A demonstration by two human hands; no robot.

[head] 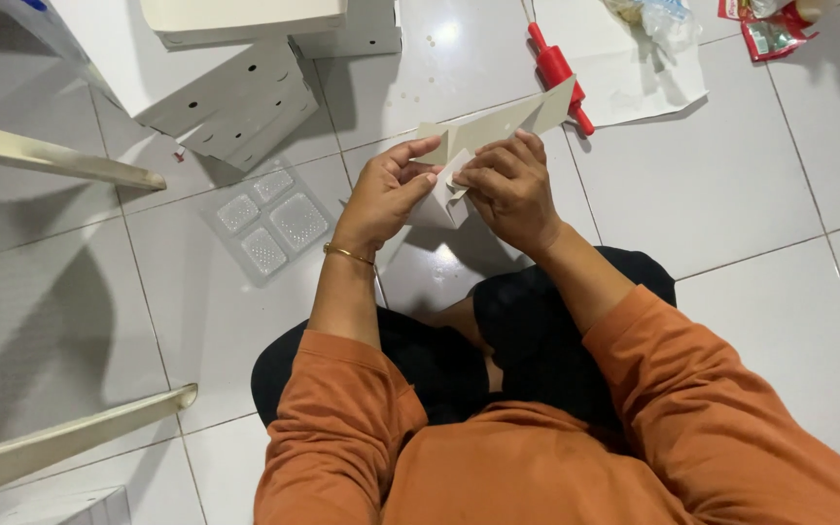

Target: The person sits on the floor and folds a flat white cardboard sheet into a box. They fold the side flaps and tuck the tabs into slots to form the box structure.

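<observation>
White tiled floor (pixel 751 194), person seated cross-legged. Perforated white box (pixel 235 102) upper left; clear plastic tray (pixel 269 226) left of hands. Grey-white folded cardboard piece (pixel 498 126) held above lap, long axis slanting lower left to upper right, flap tip toward red roller (pixel 558 70). Left hand (pixel 386 194) fingers curled, pinching cardboard; right hand (pixel 509 190) fingers closed, pinching fold.

Bare floor tiles (pixel 731 194) right of hands (pixel 449 190)

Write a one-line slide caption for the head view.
Seated on a white tiled floor, left hand and right hand fold a pale cardboard piece.
</observation>
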